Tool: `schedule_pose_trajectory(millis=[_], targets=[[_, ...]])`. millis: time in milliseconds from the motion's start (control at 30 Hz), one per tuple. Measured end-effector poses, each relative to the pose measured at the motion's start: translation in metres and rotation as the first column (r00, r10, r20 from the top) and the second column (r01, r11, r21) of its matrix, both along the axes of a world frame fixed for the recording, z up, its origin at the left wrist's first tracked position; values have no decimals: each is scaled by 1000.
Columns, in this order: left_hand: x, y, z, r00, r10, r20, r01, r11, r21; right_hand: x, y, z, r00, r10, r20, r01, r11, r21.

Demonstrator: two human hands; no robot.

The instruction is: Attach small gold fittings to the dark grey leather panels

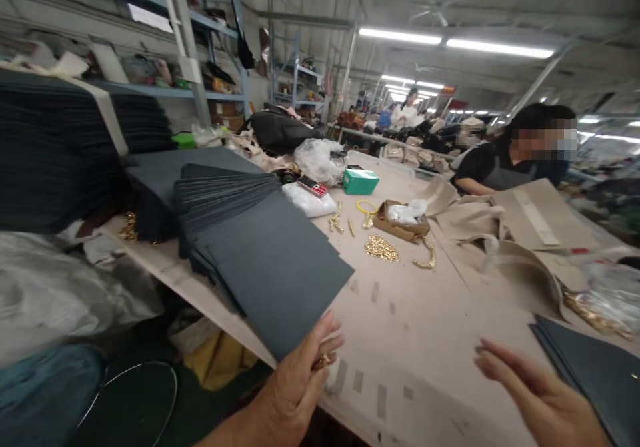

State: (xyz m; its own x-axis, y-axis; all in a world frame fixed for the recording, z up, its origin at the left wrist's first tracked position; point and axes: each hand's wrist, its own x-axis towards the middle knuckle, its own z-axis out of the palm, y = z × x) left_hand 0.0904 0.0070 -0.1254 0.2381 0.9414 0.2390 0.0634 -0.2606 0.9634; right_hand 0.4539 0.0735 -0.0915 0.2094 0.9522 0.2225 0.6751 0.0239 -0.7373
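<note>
My left hand (pixel 295 384) sits at the near table edge, fingers against the lower corner of the top dark grey sheet (pixel 273 264) of a fanned stack, with a small gold metal piece (pixel 321 362) between its fingers. My right hand (pixel 535 394) hovers open over the bare beige table (pixel 415 327), fingers spread, close to another dark grey sheet (pixel 595 374) at the right edge. Gold hardware (pixel 381 248) lies in a small pile in the middle of the table.
A tall pile of dark sheets (pixel 55 154) stands at far left. A green box (pixel 360 181), a cardboard tray (pixel 401 224), plastic bags and beige fabric (pixel 505 224) lie farther along. A co-worker in black (pixel 500 160) sits across on the right. Shelving lines the left wall.
</note>
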Motion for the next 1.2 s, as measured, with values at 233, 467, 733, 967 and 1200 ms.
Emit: schedule_pose_trajectory(millis=[233, 467, 733, 967, 1200], targets=[[-11, -1, 6, 985, 17, -173, 4, 993, 122, -191, -17, 8, 730, 678, -82, -678, 734, 37], [-28, -2, 1, 970, 63, -236, -34, 991, 127, -232, -14, -1, 611, 792, -3, -782, 604, 150], [-38, -5, -5, 956, 143, -258, -110, 985, 136, -247, -13, -20, 589, 797, 132, -808, 576, 125], [-53, -8, -10, 957, 193, -217, -171, 978, 117, -275, -8, -21, 593, 781, 196, -802, 551, 229], [-63, -13, -15, 917, 397, 27, -387, 906, -170, -308, -6, -21, 551, 834, 5, -827, 546, 132]])
